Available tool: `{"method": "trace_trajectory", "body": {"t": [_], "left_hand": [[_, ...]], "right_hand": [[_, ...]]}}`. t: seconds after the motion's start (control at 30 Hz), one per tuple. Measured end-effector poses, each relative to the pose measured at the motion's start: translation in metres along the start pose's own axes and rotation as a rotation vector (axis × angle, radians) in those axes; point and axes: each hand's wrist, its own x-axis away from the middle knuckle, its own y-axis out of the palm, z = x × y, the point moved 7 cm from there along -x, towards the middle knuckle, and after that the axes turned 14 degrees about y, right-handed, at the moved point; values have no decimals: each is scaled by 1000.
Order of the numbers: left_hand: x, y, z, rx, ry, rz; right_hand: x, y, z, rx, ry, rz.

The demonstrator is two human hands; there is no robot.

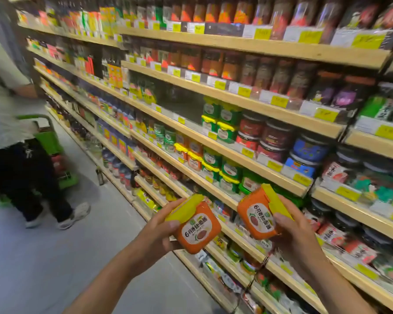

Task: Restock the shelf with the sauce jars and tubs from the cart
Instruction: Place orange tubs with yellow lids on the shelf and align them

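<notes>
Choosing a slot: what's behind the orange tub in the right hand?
Green tubs with yellow lids on a wooden shelf show just above the orange tub. The tub and the right hand cover the row directly behind.

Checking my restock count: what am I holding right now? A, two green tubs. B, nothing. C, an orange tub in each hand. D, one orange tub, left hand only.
C: the left hand grips one orange tub, the right hand a second orange tub, both yellow-lidded.

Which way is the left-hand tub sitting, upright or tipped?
Tipped. The orange tub in the left hand has its yellow lid pointing up-left, label facing the camera.
</notes>
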Motion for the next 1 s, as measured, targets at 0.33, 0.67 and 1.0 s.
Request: {"method": "trace_trajectory", "body": {"t": [0.33,0.67,1.0], "left_hand": [[-57,-82,33,-1,111,166],[-203,-167,56,40,167,252],[-313,-229,77,39,190,218]], "right_hand": [[-115,74,-14,53,11,-114],[-269,120,-58,60,-49,-168],[-385,173,-78,42,-26,-223]]}}
